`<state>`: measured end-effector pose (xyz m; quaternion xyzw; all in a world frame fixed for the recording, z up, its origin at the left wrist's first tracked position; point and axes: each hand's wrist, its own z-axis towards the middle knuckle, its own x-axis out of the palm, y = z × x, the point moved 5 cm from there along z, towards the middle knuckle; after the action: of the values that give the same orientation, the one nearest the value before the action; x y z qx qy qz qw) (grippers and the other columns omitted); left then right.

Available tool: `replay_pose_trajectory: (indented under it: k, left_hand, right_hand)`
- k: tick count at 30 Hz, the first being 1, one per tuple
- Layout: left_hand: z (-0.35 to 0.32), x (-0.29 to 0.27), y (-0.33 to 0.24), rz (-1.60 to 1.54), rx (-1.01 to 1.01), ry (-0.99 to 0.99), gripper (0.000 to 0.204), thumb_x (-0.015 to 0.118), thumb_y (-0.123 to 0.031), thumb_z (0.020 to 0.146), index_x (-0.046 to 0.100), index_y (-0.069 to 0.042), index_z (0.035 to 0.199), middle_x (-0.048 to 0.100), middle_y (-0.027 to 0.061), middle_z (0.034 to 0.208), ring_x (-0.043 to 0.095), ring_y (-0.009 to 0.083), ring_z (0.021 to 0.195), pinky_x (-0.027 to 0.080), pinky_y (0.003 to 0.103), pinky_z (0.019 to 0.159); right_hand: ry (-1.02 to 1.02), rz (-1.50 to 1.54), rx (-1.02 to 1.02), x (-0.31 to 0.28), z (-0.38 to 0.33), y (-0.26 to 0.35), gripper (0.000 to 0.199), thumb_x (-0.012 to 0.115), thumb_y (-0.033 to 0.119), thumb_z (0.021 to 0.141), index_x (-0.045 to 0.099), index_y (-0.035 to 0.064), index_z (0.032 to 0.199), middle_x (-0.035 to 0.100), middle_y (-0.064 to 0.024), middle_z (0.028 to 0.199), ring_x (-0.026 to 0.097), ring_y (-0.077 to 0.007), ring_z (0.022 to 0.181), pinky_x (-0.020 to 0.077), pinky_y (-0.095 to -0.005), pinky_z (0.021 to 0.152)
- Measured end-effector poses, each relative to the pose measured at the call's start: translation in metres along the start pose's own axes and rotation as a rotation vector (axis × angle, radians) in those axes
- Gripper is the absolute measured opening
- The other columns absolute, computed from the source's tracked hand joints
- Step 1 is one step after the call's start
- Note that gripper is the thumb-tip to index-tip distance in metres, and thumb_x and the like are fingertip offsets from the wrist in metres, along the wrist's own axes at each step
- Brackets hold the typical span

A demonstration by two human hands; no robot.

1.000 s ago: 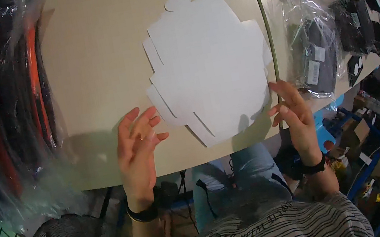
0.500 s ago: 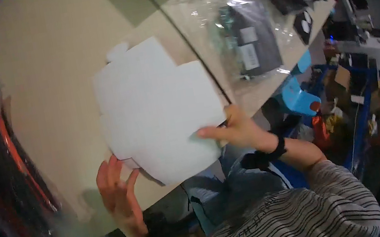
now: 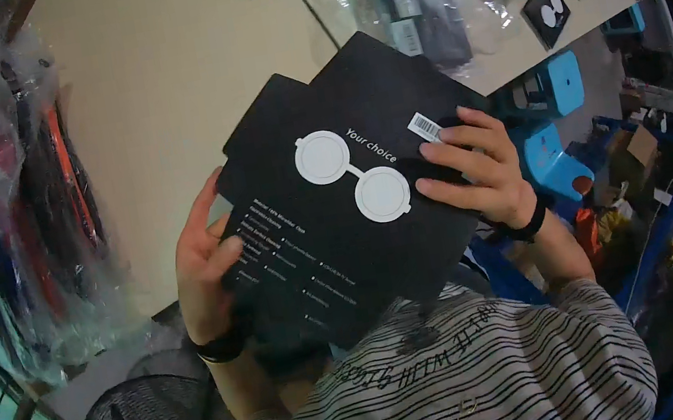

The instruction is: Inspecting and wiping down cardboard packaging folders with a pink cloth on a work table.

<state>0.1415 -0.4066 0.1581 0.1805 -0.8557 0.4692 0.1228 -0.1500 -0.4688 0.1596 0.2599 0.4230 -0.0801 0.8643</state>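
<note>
From my feed, the black card blank (image 3: 325, 221) is held out over the counter's (image 3: 157, 151) near edge. The left hand (image 3: 207, 258) pinches its left side; the right hand (image 3: 486, 172) clasps its right, fingers spread on the face, thumb hidden. Uneven pressure, I judge, could buckle the sheet or let it slip.

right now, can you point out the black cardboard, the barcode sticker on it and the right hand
black cardboard (image 3: 340, 229): head view, on its dark printed face
barcode sticker (image 3: 424, 127): head view, middle of the white label
right hand (image 3: 491, 177): head view, back of the hand
</note>
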Motion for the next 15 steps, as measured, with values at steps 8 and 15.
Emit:
replay_pose_trajectory:
  k: [8, 15]
  left_hand:
    - [0.002, -0.006, 0.010, 0.053, -0.129, -0.026, 0.059, 0.059, 0.008, 0.084, 0.035, 0.003, 0.137, 0.065, 0.0142, 0.111, 0.065, 0.0165, 0.094, 0.052, 0.028, 0.082]
    - [-0.008, -0.019, 0.015, -0.017, -0.071, 0.013, 0.048, 0.057, 0.008, 0.086, 0.042, 0.000, 0.131, 0.065, 0.0121, 0.110, 0.065, 0.0164, 0.095, 0.051, 0.027, 0.084]
  right_hand:
    - [-0.131, 0.010, 0.264, 0.002, -0.021, -0.001, 0.030, 0.064, 0.007, 0.070, 0.073, 0.0187, 0.096, 0.063, -0.0092, 0.116, 0.056, -0.0275, 0.110, 0.0378, -0.0492, 0.104]
    - [-0.424, 0.310, 0.815, 0.009, -0.053, 0.003, 0.045, 0.055, 0.004, 0.086, 0.051, 0.0085, 0.131, 0.050, -0.0142, 0.134, 0.049, -0.0263, 0.123, 0.0336, -0.0404, 0.108]
